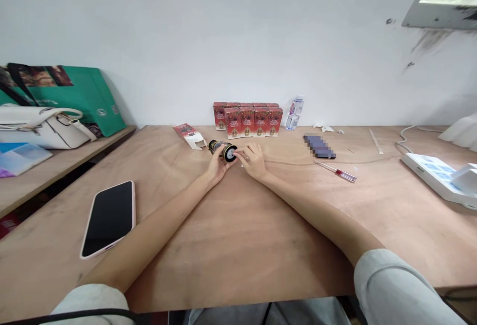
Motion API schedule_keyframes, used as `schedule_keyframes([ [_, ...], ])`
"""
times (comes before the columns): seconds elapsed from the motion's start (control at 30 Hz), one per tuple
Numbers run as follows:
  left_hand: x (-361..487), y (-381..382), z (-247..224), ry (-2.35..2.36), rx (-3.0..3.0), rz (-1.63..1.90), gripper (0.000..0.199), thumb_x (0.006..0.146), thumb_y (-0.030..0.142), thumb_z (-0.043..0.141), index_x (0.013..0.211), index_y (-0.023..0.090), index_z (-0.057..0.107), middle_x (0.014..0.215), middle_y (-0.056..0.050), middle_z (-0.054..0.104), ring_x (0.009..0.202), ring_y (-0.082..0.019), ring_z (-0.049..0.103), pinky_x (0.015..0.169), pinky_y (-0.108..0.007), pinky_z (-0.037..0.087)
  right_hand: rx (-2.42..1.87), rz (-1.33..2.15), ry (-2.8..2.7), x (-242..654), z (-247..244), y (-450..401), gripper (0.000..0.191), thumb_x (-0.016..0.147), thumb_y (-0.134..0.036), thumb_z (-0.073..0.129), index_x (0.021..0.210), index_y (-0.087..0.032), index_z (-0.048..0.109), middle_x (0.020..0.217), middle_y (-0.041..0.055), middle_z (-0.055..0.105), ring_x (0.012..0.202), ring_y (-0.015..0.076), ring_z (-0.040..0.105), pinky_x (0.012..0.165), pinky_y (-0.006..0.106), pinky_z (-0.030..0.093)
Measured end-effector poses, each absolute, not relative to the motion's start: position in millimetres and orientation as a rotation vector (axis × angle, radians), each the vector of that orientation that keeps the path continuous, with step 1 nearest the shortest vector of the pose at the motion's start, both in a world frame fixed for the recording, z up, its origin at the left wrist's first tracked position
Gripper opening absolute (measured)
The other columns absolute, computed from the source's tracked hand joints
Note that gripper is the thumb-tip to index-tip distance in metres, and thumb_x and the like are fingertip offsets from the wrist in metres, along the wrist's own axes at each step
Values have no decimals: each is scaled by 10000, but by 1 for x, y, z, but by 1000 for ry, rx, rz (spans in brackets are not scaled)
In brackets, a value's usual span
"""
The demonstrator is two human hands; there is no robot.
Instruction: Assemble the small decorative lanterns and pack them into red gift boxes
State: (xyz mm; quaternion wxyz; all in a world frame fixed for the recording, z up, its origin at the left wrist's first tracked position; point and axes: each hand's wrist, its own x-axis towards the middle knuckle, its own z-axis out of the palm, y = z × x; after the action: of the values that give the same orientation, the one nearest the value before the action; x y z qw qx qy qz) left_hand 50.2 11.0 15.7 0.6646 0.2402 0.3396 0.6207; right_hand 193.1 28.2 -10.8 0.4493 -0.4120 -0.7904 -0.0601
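Observation:
A small black and gold lantern-like item (222,150) lies on its side, its round base with a white centre turned toward me. My left hand (216,167) is wrapped round it from below and the left. The fingertips of my right hand (254,160) are pinched at the edge of that base; whether they hold a small part is hidden. An opened red and white box (191,136) lies just behind and left of my left hand. Several red boxes (255,121) stand in rows against the wall behind my hands.
On the table (231,250) are a white-edged phone (109,219) at left, and a dark phone-like object (319,146), screwdriver (337,171) and white power strip (439,176) at right. A clear bottle (294,113) leans beside the boxes. Bags (48,125) sit far left.

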Motion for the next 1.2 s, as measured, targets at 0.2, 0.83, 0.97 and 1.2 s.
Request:
schedule_keyframes([
  [0.2,52,11,16,799,584,1357,132,859,258,589,919,143,607,743,-20,645,690,-107,626,764,-259,592,-1012,-123,-1956,192,-10,28,300,966,-389,464,883,-224,700,896,64,670,871,208,548,825,366,360],
  [0.83,50,16,6,805,653,1388,113,839,237,632,920,161,608,832,-36,698,816,-143,670,879,-353,574,-1017,-89,-1994,193,-9,30,278,977,-362,447,853,-195,632,851,56,658,843,199,549,802,333,345],
  [0.97,51,16,7,791,662,1403,53,851,207,619,866,161,600,793,-19,684,753,-121,655,884,-360,572,-1013,-65,-2013,193,-10,32,266,982,-322,436,859,-184,628,864,60,649,845,193,550,812,330,351],
  [1.2,52,14,9,776,622,1429,47,874,190,588,846,154,597,778,-17,674,701,-113,645,896,-382,570,-972,-79,-2015,190,-14,39,257,987,-310,408,865,-192,601,872,76,630,865,212,540,814,337,391],
])
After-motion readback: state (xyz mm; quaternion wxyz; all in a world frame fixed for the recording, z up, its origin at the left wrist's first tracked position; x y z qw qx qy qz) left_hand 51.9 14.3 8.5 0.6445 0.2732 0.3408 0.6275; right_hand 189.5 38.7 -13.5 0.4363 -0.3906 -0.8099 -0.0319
